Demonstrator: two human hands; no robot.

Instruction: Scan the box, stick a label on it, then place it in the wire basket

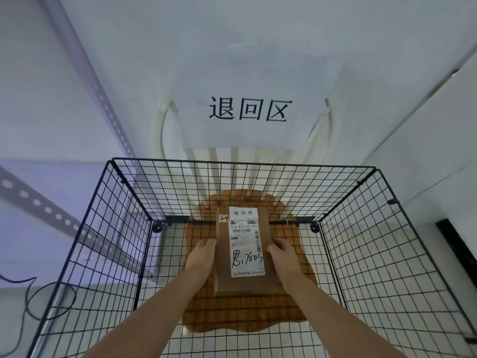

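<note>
Both hands [204, 257] [282, 255] hold the box [222, 267] inside the wire basket [361, 254].

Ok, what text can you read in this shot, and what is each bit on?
"退回区": white sign on the wall above the wire basket.
"退回件": small white label on the box.
"2-4": small tag.
"516 K20-00 090", handwritten "1780": shipping label.
Barcodes and fine print: too small to read.

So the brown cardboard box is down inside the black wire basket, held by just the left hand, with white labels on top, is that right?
Not quite. The head view shows both hands holding the brown cardboard box: the left hand on one side, the right hand on the other. The rest holds: it is inside the black wire basket, with white labels on top.
</note>
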